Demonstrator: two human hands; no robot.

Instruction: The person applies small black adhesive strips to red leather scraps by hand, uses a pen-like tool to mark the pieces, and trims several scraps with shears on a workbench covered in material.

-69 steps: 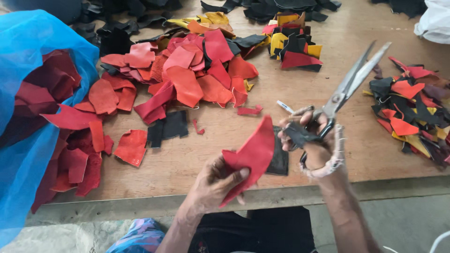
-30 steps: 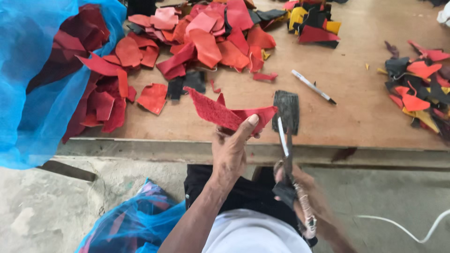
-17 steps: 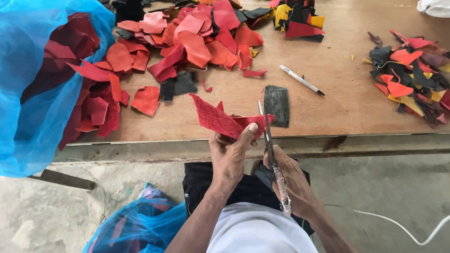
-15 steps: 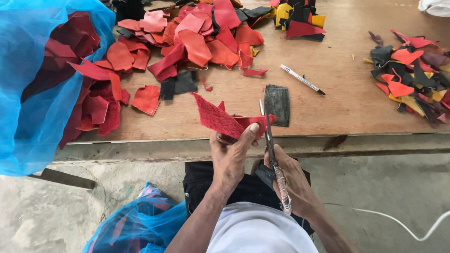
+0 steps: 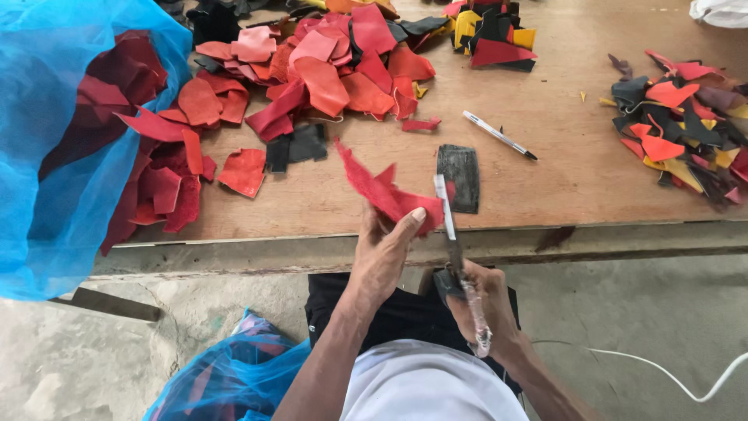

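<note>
Fingers [image 5: 411, 218] of left hand [image 5: 382, 253] pinch red leather scrap [image 5: 382, 191] above table [image 5: 561, 179] edge, at 6 o'clock from red pile [image 5: 327, 70]. Right hand [image 5: 479, 300] closed around scissors [image 5: 450, 234], blades apparently biting scrap's right edge. Step: mid-cut. Continuing calls for steady scrap, blades tracking line.

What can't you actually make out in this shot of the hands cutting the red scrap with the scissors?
All in the head view:
- Scissors: the handles sit inside the right hand, and the blades are seen edge-on, so their opening is unclear.
- Red leather scrap: its lower edge is behind the left hand.
- Blue net bag: the mesh veils its contents and the frame cuts it off.
- Pen: too small for detail.
</note>
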